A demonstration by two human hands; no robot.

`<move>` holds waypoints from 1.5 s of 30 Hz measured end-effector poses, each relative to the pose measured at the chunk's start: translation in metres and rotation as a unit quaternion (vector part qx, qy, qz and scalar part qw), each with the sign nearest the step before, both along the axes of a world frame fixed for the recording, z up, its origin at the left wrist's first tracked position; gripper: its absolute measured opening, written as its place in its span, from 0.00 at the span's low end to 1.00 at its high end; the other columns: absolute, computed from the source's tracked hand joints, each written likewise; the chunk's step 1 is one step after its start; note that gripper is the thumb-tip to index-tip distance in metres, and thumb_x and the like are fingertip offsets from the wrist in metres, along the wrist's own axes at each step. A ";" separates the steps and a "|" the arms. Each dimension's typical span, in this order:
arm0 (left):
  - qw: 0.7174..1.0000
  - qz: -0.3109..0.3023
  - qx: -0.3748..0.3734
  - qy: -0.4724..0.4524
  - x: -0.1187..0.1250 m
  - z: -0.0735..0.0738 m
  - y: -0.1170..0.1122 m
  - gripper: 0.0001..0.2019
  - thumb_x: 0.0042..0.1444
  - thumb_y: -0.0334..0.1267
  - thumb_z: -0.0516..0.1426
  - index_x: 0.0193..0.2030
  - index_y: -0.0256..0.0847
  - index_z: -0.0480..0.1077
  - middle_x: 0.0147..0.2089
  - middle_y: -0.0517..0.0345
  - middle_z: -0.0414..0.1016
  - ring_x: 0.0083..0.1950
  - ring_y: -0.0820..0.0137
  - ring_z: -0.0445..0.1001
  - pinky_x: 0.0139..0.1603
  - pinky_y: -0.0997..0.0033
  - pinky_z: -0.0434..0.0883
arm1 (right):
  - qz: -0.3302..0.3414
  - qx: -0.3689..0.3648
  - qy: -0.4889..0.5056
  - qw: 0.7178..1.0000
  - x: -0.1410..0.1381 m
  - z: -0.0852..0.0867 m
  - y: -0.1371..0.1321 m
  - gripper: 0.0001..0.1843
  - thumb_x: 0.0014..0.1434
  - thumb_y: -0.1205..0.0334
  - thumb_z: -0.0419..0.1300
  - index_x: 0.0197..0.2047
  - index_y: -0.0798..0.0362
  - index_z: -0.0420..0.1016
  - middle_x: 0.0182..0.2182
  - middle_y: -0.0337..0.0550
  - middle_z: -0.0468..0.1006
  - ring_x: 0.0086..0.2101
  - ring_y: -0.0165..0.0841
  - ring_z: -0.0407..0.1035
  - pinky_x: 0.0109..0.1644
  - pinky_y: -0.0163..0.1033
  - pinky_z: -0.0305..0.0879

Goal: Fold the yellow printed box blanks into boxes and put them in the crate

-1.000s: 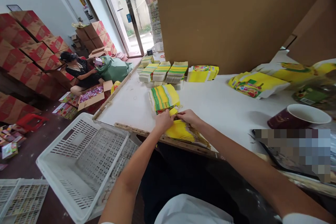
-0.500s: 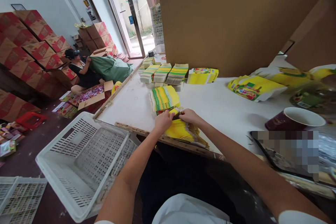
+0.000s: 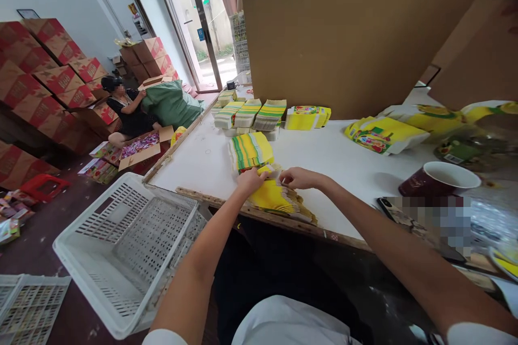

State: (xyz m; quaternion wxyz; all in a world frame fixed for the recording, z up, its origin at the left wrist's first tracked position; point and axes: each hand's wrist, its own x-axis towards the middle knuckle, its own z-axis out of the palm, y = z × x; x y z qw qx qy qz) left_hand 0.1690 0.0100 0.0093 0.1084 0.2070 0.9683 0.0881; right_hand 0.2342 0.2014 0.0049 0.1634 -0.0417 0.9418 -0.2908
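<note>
My left hand (image 3: 250, 180) is closed on a yellow packet (image 3: 264, 171) at the front edge of the table. My right hand (image 3: 301, 178) is just to its right, thumb and fingers pinched together; what they hold, if anything, is too small to make out. Beneath both hands a fanned stack of yellow packets (image 3: 279, 200) lies along the table edge. Just beyond my left hand is another overlapping stack of yellow and green packets (image 3: 251, 150).
Farther back on the white table (image 3: 186, 170) are several packet bundles (image 3: 270, 114) and loose yellow packets (image 3: 378, 135). A cup (image 3: 439, 179) and a phone (image 3: 399, 215) sit at the right. A white crate (image 3: 117, 248) stands at the left. Across the room a person (image 3: 127, 108) sits among cartons.
My right hand has drawn slightly right, away from my left hand. My left hand has stayed at the packet. The seated person's arm and the green sack have shifted.
</note>
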 end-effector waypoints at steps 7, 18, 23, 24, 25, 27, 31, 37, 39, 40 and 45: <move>0.999 -0.042 -0.004 0.019 -0.001 -0.003 0.003 0.26 0.70 0.57 0.42 0.52 0.42 0.73 0.54 0.46 0.81 0.56 0.55 0.79 0.53 0.60 0.73 | 0.020 -0.019 0.029 0.999 0.001 0.005 0.016 0.18 0.57 0.64 0.62 0.50 0.51 0.83 0.41 0.41 0.86 0.40 0.34 0.79 0.45 0.33 0.71; 0.997 -0.061 -0.012 0.039 -0.002 -0.003 0.003 0.27 0.70 0.58 0.42 0.50 0.43 0.74 0.51 0.49 0.83 0.53 0.56 0.80 0.51 0.61 0.73 | -0.086 0.126 0.189 0.970 -0.006 -0.020 -0.002 0.16 0.68 0.65 0.53 0.49 0.52 0.82 0.50 0.53 0.75 0.44 0.38 0.74 0.45 0.39 0.66; 0.998 -0.060 -0.014 0.033 -0.003 -0.004 0.005 0.28 0.70 0.58 0.41 0.50 0.41 0.74 0.52 0.46 0.82 0.55 0.54 0.79 0.52 0.60 0.73 | -0.059 0.153 0.195 0.967 -0.003 -0.019 -0.001 0.16 0.68 0.65 0.53 0.47 0.50 0.83 0.49 0.51 0.76 0.46 0.39 0.71 0.41 0.38 0.61; 0.998 -0.058 -0.014 0.033 -0.004 -0.004 0.005 0.28 0.70 0.58 0.41 0.51 0.41 0.74 0.52 0.46 0.82 0.55 0.54 0.79 0.52 0.60 0.73 | -0.054 0.155 0.196 0.967 -0.003 -0.019 -0.001 0.16 0.68 0.65 0.53 0.46 0.50 0.83 0.49 0.50 0.76 0.45 0.39 0.71 0.41 0.38 0.61; 0.998 -0.057 -0.015 0.033 -0.004 -0.004 0.005 0.28 0.70 0.58 0.41 0.51 0.41 0.74 0.53 0.46 0.82 0.55 0.54 0.79 0.52 0.60 0.73 | -0.050 0.157 0.196 0.967 -0.003 -0.018 -0.001 0.16 0.68 0.65 0.53 0.45 0.50 0.83 0.48 0.50 0.77 0.45 0.39 0.71 0.40 0.38 0.60; 0.998 -0.053 -0.018 0.034 -0.003 -0.003 0.006 0.28 0.70 0.58 0.41 0.51 0.42 0.74 0.53 0.46 0.82 0.56 0.54 0.79 0.51 0.60 0.73 | -0.046 0.156 0.197 0.967 -0.004 -0.017 -0.001 0.15 0.67 0.66 0.53 0.43 0.51 0.83 0.48 0.50 0.77 0.44 0.38 0.71 0.40 0.38 0.60; 0.998 -0.049 -0.022 0.032 -0.003 -0.002 0.006 0.27 0.70 0.58 0.41 0.51 0.42 0.74 0.53 0.47 0.81 0.55 0.55 0.79 0.51 0.61 0.73 | -0.052 0.146 0.199 0.968 -0.006 -0.015 0.000 0.14 0.67 0.66 0.54 0.43 0.53 0.82 0.48 0.50 0.79 0.43 0.37 0.72 0.41 0.37 0.60; 0.998 -0.055 -0.020 0.027 0.000 -0.002 0.004 0.27 0.70 0.58 0.42 0.52 0.42 0.72 0.54 0.46 0.81 0.56 0.54 0.79 0.52 0.61 0.72 | -0.067 0.141 0.202 0.967 -0.012 -0.016 -0.002 0.12 0.63 0.69 0.55 0.44 0.55 0.79 0.44 0.49 0.80 0.42 0.35 0.73 0.44 0.35 0.61; 0.998 -0.058 -0.019 0.026 0.001 -0.002 0.002 0.26 0.70 0.58 0.42 0.52 0.41 0.71 0.54 0.46 0.81 0.56 0.54 0.79 0.52 0.61 0.72 | -0.076 0.149 0.199 0.966 -0.015 -0.018 -0.004 0.10 0.64 0.67 0.56 0.45 0.55 0.78 0.44 0.49 0.80 0.41 0.35 0.72 0.45 0.36 0.62; 0.998 -0.058 -0.018 0.026 0.001 -0.002 0.002 0.26 0.70 0.58 0.43 0.52 0.41 0.71 0.54 0.46 0.81 0.56 0.54 0.79 0.52 0.61 0.72 | -0.081 0.155 0.197 0.965 -0.017 -0.019 -0.005 0.09 0.65 0.65 0.57 0.45 0.55 0.77 0.44 0.48 0.79 0.41 0.35 0.72 0.46 0.38 0.64; 0.998 -0.053 -0.018 0.030 0.002 -0.001 0.000 0.20 0.70 0.53 0.46 0.53 0.41 0.69 0.55 0.45 0.80 0.57 0.55 0.78 0.53 0.62 0.71 | -0.125 0.182 0.173 0.960 -0.027 -0.022 -0.019 0.14 0.69 0.53 0.59 0.48 0.55 0.75 0.47 0.46 0.78 0.45 0.36 0.74 0.52 0.48 0.71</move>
